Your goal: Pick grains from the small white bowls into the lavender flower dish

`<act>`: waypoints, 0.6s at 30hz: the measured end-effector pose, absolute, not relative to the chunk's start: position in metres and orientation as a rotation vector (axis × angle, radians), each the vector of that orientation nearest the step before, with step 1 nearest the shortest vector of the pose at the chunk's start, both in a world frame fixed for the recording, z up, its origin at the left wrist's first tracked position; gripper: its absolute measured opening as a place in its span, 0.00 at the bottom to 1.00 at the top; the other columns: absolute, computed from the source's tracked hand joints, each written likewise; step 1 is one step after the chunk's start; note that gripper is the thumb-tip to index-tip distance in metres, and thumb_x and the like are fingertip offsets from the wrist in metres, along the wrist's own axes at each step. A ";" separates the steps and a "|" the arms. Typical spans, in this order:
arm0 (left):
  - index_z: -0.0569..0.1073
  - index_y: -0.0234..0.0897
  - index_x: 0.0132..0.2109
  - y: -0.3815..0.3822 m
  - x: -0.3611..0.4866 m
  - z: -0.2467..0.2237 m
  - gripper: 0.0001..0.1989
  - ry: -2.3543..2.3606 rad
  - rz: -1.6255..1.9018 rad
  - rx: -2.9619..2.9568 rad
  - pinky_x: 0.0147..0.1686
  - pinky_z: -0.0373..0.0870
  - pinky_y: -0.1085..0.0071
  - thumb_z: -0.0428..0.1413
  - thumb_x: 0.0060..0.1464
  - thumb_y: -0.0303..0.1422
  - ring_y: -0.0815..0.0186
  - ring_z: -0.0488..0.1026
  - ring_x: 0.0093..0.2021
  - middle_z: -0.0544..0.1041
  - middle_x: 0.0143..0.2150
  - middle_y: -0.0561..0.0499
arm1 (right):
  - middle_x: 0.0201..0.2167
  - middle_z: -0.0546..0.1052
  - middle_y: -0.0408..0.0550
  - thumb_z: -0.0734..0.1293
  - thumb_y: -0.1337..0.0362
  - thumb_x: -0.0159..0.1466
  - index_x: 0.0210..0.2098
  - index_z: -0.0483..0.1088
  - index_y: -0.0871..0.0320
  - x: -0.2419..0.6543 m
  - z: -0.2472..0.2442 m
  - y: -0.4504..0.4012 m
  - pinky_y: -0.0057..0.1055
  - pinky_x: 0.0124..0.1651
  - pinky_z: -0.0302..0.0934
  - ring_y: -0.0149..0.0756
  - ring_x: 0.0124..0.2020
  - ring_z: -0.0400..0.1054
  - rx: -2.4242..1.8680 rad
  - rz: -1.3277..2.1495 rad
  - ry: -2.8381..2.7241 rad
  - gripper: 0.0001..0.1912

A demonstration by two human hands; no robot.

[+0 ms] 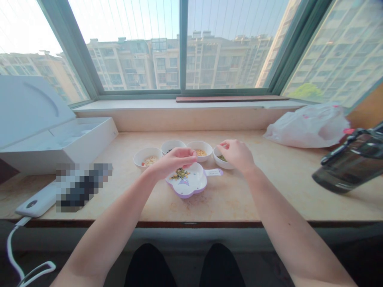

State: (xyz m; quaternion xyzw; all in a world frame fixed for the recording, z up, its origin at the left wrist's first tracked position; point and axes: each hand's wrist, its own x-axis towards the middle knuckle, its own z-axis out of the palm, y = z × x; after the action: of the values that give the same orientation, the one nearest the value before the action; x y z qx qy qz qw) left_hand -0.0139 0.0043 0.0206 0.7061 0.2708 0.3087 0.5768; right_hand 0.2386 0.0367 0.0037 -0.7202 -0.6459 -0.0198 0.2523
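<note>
My left hand (179, 158) hovers over the back of a purple-and-white flower-shaped dish (196, 184), its fingers pinched together; whatever is between them is too small to see. In that dish lies a small heap of mixed green and yellow grains (180, 173). At the rightmost white bowl (228, 164), the fingertips of my right hand (236, 154) are closed just over some green beans (222, 158), and what they hold is hidden. Three more white bowls stand alongside: one with yellow grains (201, 152), one with dark grains (170, 150), partly covered, and one with pale flakes (149, 160).
An open white box (89, 135) stands at the left, with a white power bank (38, 201) and cable in front, beside a blurred-out object. On the right are a white plastic bag (308, 125) and a dark transparent jug (348, 167). The counter's front edge runs before my knees.
</note>
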 end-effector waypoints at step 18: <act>0.69 0.33 0.31 0.006 -0.004 0.012 0.19 0.625 0.791 1.268 0.31 0.54 0.74 0.67 0.50 0.42 0.74 0.58 0.28 0.63 0.27 0.57 | 0.28 0.78 0.44 0.77 0.51 0.55 0.41 0.80 0.56 0.198 0.001 0.007 0.27 0.25 0.60 0.28 0.23 0.67 -0.912 0.959 -1.777 0.20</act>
State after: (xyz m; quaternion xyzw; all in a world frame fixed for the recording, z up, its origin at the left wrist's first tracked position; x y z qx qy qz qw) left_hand -0.0043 0.0063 0.0116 0.5667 0.2796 0.3536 0.6896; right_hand 0.1979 0.0067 0.0015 -0.3684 -0.7176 0.3872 0.4465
